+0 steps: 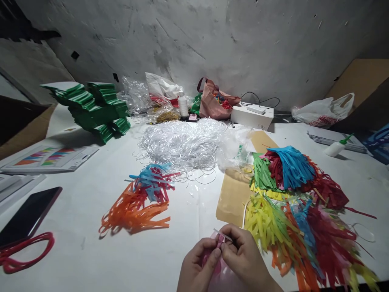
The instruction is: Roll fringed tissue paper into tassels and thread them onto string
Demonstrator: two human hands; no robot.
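Low in the middle of the head view, my left hand (pixel 198 263) pinches a pink paper tassel (pixel 220 241) between thumb and fingers. My right hand (pixel 243 255) is closed against it from the other side, its fingertips on a thin white strip (pixel 223 234) that crosses the tassel's top. The tassel's lower part is mostly hidden by my hands. To the right lies a big heap of fringed paper tassels (pixel 267 221) in yellow, green, blue, red and orange. Farther left is a smaller pile of orange tassels (pixel 133 213) with blue and red strips (pixel 153 180).
A tangled mass of white string (pixel 185 144) lies beyond my hands. Brown paper (pixel 232 196) is near the right heap. A glue bottle (pixel 336 148) lies at the right. Green paper stacks (pixel 94 111), a phone (pixel 28 215) and red cord (pixel 28 259) are at the left.
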